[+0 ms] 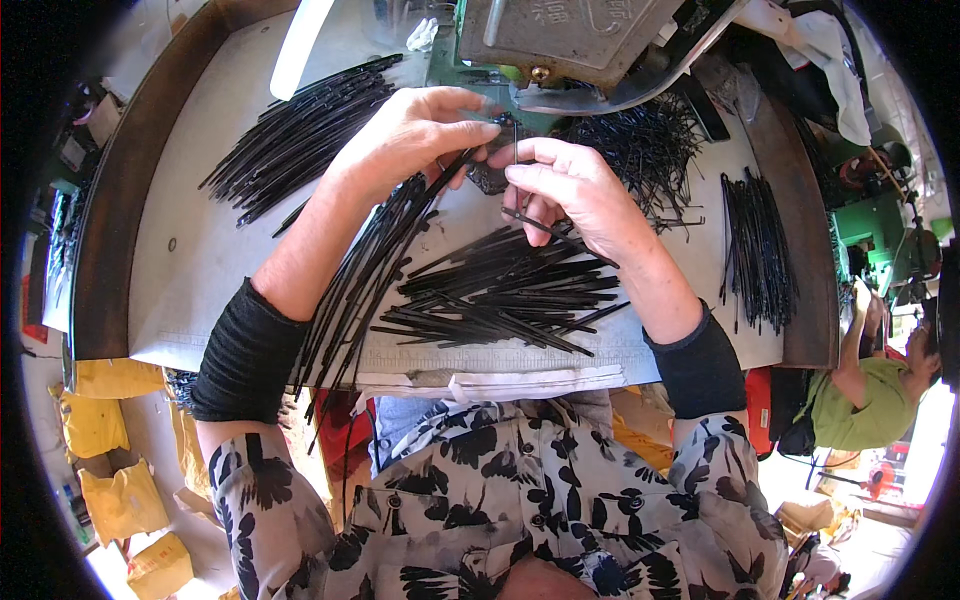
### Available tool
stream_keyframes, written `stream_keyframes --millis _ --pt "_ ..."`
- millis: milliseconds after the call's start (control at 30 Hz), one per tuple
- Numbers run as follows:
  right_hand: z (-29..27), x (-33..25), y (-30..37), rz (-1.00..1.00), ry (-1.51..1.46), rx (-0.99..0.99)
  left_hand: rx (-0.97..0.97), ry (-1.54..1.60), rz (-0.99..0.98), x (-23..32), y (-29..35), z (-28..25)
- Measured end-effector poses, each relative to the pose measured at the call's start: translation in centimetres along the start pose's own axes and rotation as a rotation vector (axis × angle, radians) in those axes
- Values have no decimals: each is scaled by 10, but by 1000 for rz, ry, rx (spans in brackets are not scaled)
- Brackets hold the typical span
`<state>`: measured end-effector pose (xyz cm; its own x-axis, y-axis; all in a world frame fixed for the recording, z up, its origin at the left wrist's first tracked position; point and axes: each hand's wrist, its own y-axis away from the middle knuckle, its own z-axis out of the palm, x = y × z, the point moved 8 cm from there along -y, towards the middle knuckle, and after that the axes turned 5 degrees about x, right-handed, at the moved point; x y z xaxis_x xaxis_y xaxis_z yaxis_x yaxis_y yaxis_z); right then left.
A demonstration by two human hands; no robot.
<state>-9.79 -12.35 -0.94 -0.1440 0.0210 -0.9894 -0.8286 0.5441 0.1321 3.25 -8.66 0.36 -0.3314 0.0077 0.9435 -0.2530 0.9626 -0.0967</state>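
My left hand [415, 135] is closed at the front of the machine, thumb and fingers around the end of a slim black rod [452, 172] that slants down toward me. Opposite it, my right hand [570, 190] pinches a thin dark piece upright between thumb and forefinger, while its lower fingers curl around another black rod [560, 237]. The two sets of fingertips nearly meet below the machine head [560, 40]. Under my left forearm, a long bundle of black rods [370, 255] hangs over the bench's near edge. Shorter black rods [500, 295] lie crisscrossed between my forearms.
A neat pile of black rods [310, 125] lies at the far left. Tangled thin black pieces [640, 150] sit behind my right hand, with another bundle [757, 250] farther right. A raised brown rim [105, 210] borders the bench. A person in green [865, 400] works at the right.
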Motion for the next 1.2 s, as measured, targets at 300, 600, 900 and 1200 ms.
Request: stream_keyframes --millis 300,600,900,1200 --pt "3 1 3 -22 -45 35 -27 95 -174 -9 3 3" --pt "3 -1 3 -44 -43 37 -1 153 -172 -10 3 0" --pt "-1 2 0 -35 -49 18 -29 69 -153 -7 1 1" --pt "8 8 5 56 -127 -81 -87 143 -220 -5 6 7"
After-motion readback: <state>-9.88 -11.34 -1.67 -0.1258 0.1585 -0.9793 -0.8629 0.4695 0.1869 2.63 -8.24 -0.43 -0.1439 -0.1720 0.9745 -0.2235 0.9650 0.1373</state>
